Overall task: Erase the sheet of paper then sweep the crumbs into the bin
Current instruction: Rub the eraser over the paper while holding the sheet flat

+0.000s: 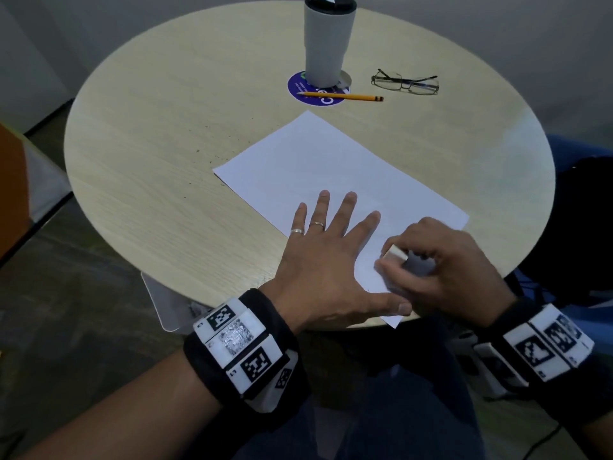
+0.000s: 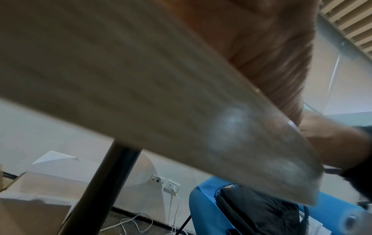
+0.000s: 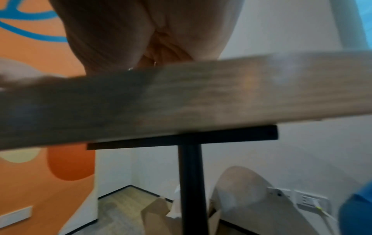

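dark eraser crumbs (image 1: 217,157) lie scattered on the round wooden table (image 1: 149,180), left of the white sheet of paper (image 1: 331,167) lying at an angle near the front edge. the left hand (image 1: 326,257) lies flat on the sheet's near end, fingers spread, two rings showing. just to its right, the right hand (image 1: 441,263) curls around a pale eraser (image 1: 394,253), pinching it against the paper. further back, a grey tumbler (image 1: 328,44) stands on a blue coaster (image 1: 298,91), a yellow pencil (image 1: 341,95) in front, glasses (image 1: 406,83) to the right.
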The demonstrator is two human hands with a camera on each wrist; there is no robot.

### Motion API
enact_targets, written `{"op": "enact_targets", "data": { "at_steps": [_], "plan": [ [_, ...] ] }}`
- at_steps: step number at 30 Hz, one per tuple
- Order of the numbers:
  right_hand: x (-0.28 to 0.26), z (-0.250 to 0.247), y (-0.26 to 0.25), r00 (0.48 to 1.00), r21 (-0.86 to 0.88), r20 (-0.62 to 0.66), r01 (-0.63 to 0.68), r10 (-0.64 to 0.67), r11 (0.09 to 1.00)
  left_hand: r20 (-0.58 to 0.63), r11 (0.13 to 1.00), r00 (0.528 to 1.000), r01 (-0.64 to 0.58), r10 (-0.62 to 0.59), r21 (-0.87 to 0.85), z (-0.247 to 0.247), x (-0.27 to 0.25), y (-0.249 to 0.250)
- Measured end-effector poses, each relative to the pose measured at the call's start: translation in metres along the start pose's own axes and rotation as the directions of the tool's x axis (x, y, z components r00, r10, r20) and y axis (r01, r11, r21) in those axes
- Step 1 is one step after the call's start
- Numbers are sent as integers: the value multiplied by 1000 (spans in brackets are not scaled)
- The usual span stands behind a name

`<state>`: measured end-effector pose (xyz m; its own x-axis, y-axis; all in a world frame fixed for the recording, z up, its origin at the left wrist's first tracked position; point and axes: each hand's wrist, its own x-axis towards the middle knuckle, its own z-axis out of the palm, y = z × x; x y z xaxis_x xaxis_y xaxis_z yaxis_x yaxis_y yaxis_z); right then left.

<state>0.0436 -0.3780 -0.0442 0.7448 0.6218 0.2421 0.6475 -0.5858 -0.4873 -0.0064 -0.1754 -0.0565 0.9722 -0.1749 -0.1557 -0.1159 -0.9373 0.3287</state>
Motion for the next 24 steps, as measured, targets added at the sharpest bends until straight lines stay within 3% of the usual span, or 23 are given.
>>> {"op": "enact_targets", "data": {
  "at_steps": [4,9,13,18,22,24],
  "plan": [
    [9,-9,21,987,-46,-122,-113,107,992,1,1000,1000,-6,6,3,1,0,-1],
    [0,6,-2,1000,8,-14,-3,3,1000,-9,1000,1000,0,0,-14,0,-1,0],
    [12,-4,19,980,-22,-139,-145,140,989,-2,1000,1000,-4,4,-2,0,-1,0],
    [3,8,-1,998,-17,-56,-28,27,999,-6,1000,1000,-7,7,-6,0,-1,0],
    [14,0,15,983,-24,-138,-128,124,991,-5,1000,1000,-12,12,-3,1,-1,-1],
    [12,-1,14,985,-48,-139,-114,107,992,-12,1000,1000,-14,14,0,1,-1,-2]
  ]
}}
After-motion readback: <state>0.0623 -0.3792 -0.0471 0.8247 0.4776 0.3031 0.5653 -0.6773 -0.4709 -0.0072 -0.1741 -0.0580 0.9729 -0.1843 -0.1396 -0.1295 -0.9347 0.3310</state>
